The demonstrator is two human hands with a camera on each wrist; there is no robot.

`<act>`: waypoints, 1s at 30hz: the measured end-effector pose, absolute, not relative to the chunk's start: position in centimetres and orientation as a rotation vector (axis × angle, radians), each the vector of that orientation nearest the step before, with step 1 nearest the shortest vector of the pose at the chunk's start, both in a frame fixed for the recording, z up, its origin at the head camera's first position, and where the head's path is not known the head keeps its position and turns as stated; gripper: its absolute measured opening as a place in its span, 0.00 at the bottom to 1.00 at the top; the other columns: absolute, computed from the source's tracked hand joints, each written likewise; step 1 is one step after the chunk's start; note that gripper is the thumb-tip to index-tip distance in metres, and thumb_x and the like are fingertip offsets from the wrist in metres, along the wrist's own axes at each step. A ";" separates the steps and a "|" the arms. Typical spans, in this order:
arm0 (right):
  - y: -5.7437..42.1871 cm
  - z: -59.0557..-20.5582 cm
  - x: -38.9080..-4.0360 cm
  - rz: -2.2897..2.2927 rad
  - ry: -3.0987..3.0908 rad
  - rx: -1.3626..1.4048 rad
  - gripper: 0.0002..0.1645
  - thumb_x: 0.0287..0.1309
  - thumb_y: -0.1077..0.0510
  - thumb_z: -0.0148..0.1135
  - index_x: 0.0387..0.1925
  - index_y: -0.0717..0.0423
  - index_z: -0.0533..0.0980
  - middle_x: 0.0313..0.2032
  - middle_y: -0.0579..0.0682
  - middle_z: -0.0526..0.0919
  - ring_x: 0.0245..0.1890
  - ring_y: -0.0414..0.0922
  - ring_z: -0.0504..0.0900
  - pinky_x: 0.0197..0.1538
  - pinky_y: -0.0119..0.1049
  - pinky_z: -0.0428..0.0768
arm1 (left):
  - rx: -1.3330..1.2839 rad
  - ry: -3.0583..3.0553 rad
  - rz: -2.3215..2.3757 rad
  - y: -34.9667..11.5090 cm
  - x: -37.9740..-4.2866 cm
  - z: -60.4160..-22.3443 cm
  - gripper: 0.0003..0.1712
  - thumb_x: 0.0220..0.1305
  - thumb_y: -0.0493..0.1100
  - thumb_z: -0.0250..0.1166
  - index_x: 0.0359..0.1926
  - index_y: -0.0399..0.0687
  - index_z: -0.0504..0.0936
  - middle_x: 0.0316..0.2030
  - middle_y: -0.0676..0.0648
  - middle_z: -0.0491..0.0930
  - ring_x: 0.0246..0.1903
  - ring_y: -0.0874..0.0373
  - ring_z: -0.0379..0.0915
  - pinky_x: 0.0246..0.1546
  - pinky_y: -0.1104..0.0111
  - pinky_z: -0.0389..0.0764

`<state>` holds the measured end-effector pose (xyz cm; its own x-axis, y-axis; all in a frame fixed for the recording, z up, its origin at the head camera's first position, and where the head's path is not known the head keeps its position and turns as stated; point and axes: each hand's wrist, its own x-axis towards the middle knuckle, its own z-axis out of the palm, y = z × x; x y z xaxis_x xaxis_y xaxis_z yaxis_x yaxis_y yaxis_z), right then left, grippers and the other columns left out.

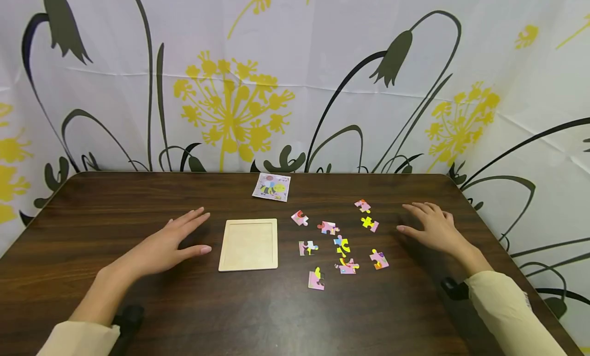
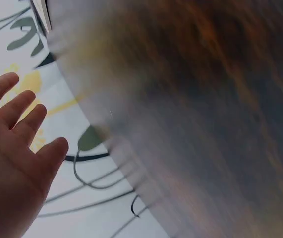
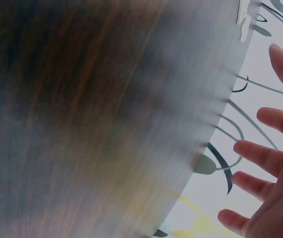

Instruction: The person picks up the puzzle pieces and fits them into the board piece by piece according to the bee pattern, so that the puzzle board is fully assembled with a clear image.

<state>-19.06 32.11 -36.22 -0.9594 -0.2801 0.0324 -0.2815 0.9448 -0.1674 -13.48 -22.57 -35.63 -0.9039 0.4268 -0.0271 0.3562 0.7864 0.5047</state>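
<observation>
My left hand (image 1: 159,248) hovers over the table left of a square wooden puzzle tray (image 1: 249,246), its fingers spread and holding nothing. To the right of the tray lie several loose jigsaw pieces (image 1: 328,227), pink, yellow and blue, scattered apart from one another. Right of these pieces is my right hand (image 1: 435,230), fingers relaxed and holding nothing. In the left wrist view the left palm (image 2: 12,158) shows with fingers extended. The right wrist view has the right hand (image 3: 275,173) with its fingers apart, and a sliver of pieces at the top.
A small square picture card (image 1: 272,187) with a bee lies near the table's back edge. The dark wood-grain table (image 1: 184,315) ends at a white curtain (image 1: 332,38) with yellow and grey-green flower prints, behind and to the right.
</observation>
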 end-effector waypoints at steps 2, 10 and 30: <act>32.0 -36.2 -18.9 0.308 -3.075 0.487 0.40 0.55 0.37 0.57 0.60 0.59 0.65 0.58 0.64 0.66 0.59 0.65 0.56 0.47 0.65 0.56 | 0.652 2.817 0.756 -22.1 -13.6 -35.8 0.48 0.56 0.63 0.59 0.67 0.38 0.56 0.67 0.34 0.50 0.65 0.35 0.44 0.59 0.40 0.44; 30.7 -35.9 -18.5 0.434 -3.061 0.626 0.33 0.57 0.45 0.59 0.58 0.62 0.68 0.55 0.64 0.71 0.57 0.63 0.62 0.45 0.63 0.61 | 0.760 2.755 0.684 -20.6 -14.4 -36.3 0.46 0.54 0.58 0.64 0.66 0.37 0.58 0.66 0.35 0.52 0.65 0.37 0.46 0.58 0.40 0.47; 26.0 -34.5 -20.2 0.708 -3.030 0.893 0.29 0.57 0.52 0.61 0.58 0.62 0.69 0.55 0.58 0.73 0.58 0.55 0.68 0.57 0.53 0.65 | 0.794 2.660 0.630 -20.2 -15.0 -37.1 0.50 0.52 0.61 0.63 0.66 0.34 0.57 0.66 0.33 0.51 0.65 0.36 0.45 0.56 0.36 0.47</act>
<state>-20.24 26.02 -34.48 -0.8437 -0.5359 0.0309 -0.4940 0.7528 -0.4351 -14.97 -20.24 -37.15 -0.8046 0.5742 -0.1513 0.4455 0.7521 0.4857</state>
